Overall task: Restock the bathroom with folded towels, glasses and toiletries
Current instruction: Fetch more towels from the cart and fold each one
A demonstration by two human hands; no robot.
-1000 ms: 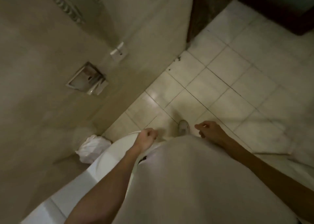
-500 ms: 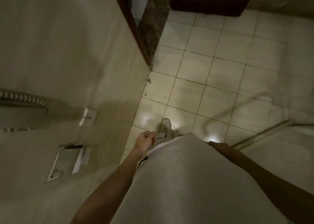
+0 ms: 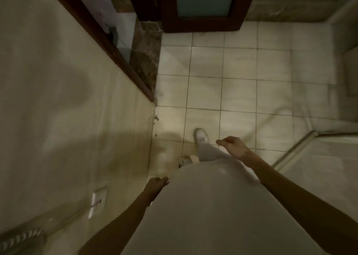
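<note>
A person stands on a pale tiled floor (image 3: 238,92), seen from above, with a light shirt (image 3: 213,206) filling the lower middle of the view. The right hand (image 3: 234,148) hangs out in front of the body over the tiles, its fingers loosely curled and holding nothing. The left hand (image 3: 156,184) hangs close beside the shirt's edge, near the beige wall (image 3: 58,99). It is dim and partly hidden, but its fingers seem loosely curled with nothing in them.

One white shoe (image 3: 201,137) is set ahead on the floor, just left of the right hand. A white switch plate (image 3: 98,198) sits low on the wall, left of the left forearm. A dark wooden door frame (image 3: 100,41) runs along the wall's far edge, and a dark door (image 3: 203,25) with a frosted panel stands at the top. A metal shower rail (image 3: 296,150) crosses the floor on the right.

This view does not show where the towels, glasses and toiletries are.
</note>
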